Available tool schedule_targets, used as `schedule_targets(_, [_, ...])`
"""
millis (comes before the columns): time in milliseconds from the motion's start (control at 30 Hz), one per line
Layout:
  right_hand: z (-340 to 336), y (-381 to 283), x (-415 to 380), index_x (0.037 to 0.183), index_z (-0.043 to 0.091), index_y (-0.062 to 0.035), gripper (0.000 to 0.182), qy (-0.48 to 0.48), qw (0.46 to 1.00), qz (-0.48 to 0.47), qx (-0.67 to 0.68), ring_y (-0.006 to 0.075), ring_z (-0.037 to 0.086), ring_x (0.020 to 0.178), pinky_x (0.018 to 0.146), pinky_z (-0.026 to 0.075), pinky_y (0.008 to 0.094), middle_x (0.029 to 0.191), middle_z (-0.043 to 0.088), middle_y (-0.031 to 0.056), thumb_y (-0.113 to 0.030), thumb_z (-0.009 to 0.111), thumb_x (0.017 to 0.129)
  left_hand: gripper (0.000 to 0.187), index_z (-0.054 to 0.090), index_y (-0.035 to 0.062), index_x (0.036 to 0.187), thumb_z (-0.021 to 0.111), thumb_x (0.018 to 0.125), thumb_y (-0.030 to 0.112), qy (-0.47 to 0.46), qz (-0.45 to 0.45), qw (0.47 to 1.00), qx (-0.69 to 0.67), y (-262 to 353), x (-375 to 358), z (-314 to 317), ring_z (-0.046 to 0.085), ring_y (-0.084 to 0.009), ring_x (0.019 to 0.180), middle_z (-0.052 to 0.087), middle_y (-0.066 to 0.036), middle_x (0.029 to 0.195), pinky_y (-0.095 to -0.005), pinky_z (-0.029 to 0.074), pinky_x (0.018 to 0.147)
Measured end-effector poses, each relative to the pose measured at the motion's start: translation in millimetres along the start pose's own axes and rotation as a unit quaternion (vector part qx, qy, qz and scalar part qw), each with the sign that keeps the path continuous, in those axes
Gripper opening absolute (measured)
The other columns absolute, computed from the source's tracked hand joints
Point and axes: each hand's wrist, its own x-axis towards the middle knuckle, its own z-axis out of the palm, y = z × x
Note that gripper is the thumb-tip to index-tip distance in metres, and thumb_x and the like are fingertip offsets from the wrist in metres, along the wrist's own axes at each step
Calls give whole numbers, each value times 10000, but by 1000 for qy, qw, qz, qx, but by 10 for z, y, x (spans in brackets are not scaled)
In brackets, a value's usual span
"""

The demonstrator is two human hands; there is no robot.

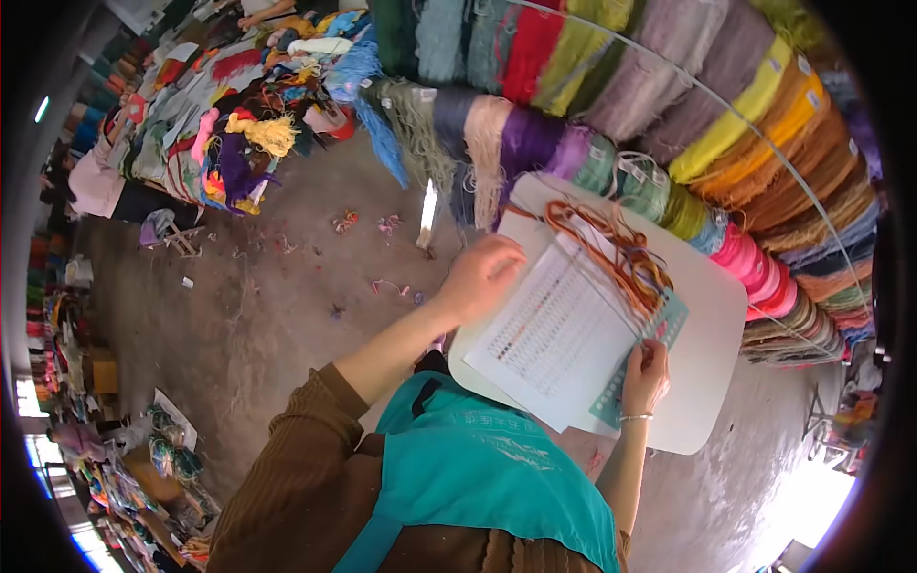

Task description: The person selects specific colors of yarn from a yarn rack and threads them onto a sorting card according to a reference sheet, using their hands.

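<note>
A white board [712, 315] with rounded corners lies in front of me. On it rests a printed chart sheet [544, 334] with rows of small symbols, overlapping a green card [611, 396] with marks along its edge. A loose bundle of orange, brown and grey thread [621, 253] lies across the top of the sheet. My right hand [647, 377] is closed in a pinch at the green card's edge, where thin strands run to its fingertips. My left hand [482, 277] is raised at the board's left edge, fingers apart and slightly curled, with nothing visible in it.
Hanks of coloured thread [659, 76] hang on a rack close behind the board. At upper left, a table holds piled yarn [253, 134], with a person [95, 181] beside it. Thread scraps [346, 222] litter the floor; bundles and boxes [158, 473] stand at lower left.
</note>
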Motion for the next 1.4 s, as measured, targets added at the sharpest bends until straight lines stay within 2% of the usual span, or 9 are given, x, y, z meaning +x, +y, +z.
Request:
schedule_targets(167, [107, -96, -81, 997, 648, -85, 140, 51, 998, 20, -37, 227, 569, 643, 612, 459, 391, 732, 573, 67, -156, 642, 876, 129, 721, 41, 1015, 680, 910, 104, 88, -205, 971, -90, -793, 271, -935, 659, -139, 841, 716, -70, 951, -249, 509, 727])
schedule_targets(233, [145, -124, -90, 993, 647, -90, 136, 66, 996, 24, -54, 227, 567, 642, 609, 458, 391, 729, 572, 62, -156, 643, 874, 143, 742, 40, 1013, 703, 900, 117, 175, -246, 939, -163, -944, 413, -1312, 628, -83, 811, 721, -23, 875, -226, 483, 721])
schedule_targets(300, [179, -106, -88, 973, 647, -105, 119, 84, 993, 27, -80, 227, 570, 642, 603, 458, 393, 728, 576, 50, -169, 640, 873, 126, 748, 31, 979, 705, 901, 119, 240, -271, 925, -117, -1096, 573, -1642, 606, -61, 789, 705, 3, 866, -216, 468, 718])
schedule_targets(467, [236, -109, -90, 951, 651, -111, 106, 103, 988, 41, -109, 226, 595, 651, 613, 476, 390, 740, 607, 54, -198, 624, 895, 146, 738, 41, 1013, 724, 889, 117, 311, -190, 923, -120, -1693, 1018, -2164, 556, -54, 734, 657, 29, 833, -210, 449, 675])
schedule_targets(633, [263, -101, -102, 961, 647, -124, 107, 117, 984, 41, -130, 231, 597, 639, 600, 476, 399, 736, 613, 55, -209, 621, 901, 131, 744, 8, 921, 729, 822, 93, 399, -135, 907, 15, -2274, 1353, -2234, 641, -120, 710, 702, -49, 772, -259, 500, 688])
schedule_targets(867, [280, -79, -104, 978, 631, -134, 110, 115, 979, 36, -164, 250, 611, 659, 602, 480, 413, 750, 621, 62, -213, 608, 906, 147, 732, 1, 933, 728, 829, 106, 371, -166, 911, -72, -2174, 1397, -2235, 640, -133, 724, 696, -54, 789, -278, 501, 689])
schedule_targets(1033, [300, -110, -101, 978, 624, -128, 115, 118, 977, 39, -174, 256, 614, 665, 610, 483, 416, 757, 625, 67, -213, 606, 903, 112, 729, 84, 949, 748, 841, 107, 324, -252, 864, -291, -1983, 1158, -2388, 599, -72, 773, 678, 16, 849, -237, 434, 681])
schedule_targets(1333, [222, -39, 35, 976, 630, -112, 117, 81, 978, 50, -183, 251, 624, 686, 617, 485, 393, 778, 638, 77, -212, 595, 924, 121, 698, 146, 872, 780, 792, 106, 275, -240, 833, -415, -1957, 1080, -2470, 616, -75, 799, 709, 23, 910, -243, 395, 681])
schedule_targets(1400, [250, -362, 185, 1005, 647, -87, 127, 85, 983, 38, -160, 257, 642, 732, 650, 504, 377, 829, 660, 97, -183, 599, 937, 115, 686, 139, 882, 768, 807, 112, 272, -231, 833, -422, -1981, 1070, -2476, 621, -89, 801, 709, 11, 918, -249, 406, 681])
